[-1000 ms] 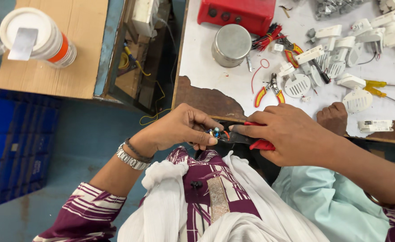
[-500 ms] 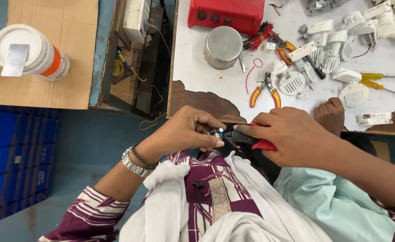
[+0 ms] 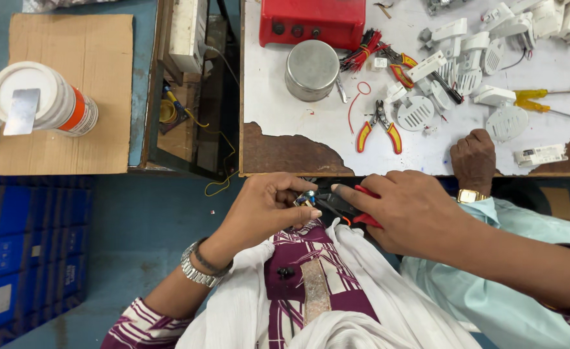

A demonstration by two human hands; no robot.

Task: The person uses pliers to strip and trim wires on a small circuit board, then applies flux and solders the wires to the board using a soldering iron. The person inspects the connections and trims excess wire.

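Below a cluttered white worktable (image 3: pixel 310 129), left hand (image 3: pixel 265 210) pinches a small electronic part (image 3: pixel 307 198); right hand (image 3: pixel 414 210) grips red-handled cutters (image 3: pixel 349 208) against it, trimming apparently mid-way.

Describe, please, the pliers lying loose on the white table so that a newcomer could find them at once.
Start at the red box at the far edge of the white table, then drop to the round metal tin in front of it. Just right of the tin, beside a loop of red wire, lie the pliers. Their red and yellow handles splay toward the table's near edge, unlike the all-yellow screwdrivers farther right.
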